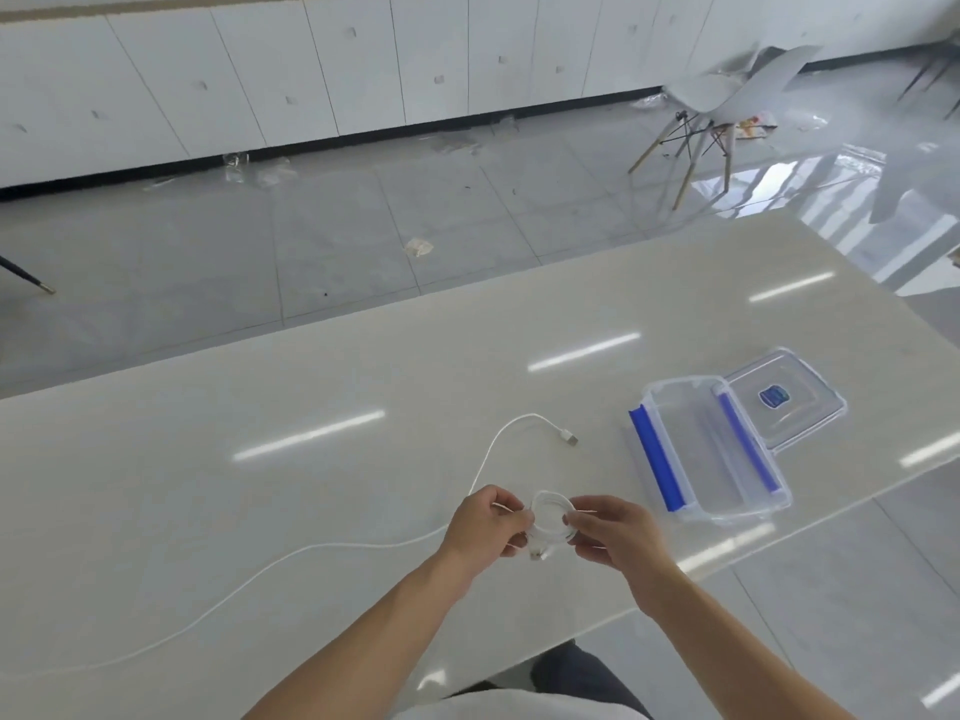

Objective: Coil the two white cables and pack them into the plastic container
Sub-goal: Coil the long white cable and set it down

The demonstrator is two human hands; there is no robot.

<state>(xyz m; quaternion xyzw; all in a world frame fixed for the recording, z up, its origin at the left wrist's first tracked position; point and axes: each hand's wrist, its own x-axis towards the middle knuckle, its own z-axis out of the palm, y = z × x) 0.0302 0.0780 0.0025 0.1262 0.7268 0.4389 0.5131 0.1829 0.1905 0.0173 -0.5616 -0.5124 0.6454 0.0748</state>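
Observation:
A small round coil of white cable (pixel 554 518) hangs just above the table between my two hands. My left hand (pixel 485 524) pinches its left side and my right hand (pixel 615 532) pinches its right side. A plug dangles under the coil. A second white cable (pixel 291 556) lies uncoiled on the table, running from the far left up to a USB plug (pixel 570 438) behind my hands. The clear plastic container (pixel 709 449) with blue clips stands open and empty to the right.
The container's clear lid (pixel 789 400) lies flat behind the container. The glossy white table (pixel 311 407) ends close to my body and at the right. A white chair (pixel 727 101) stands on the tiled floor beyond.

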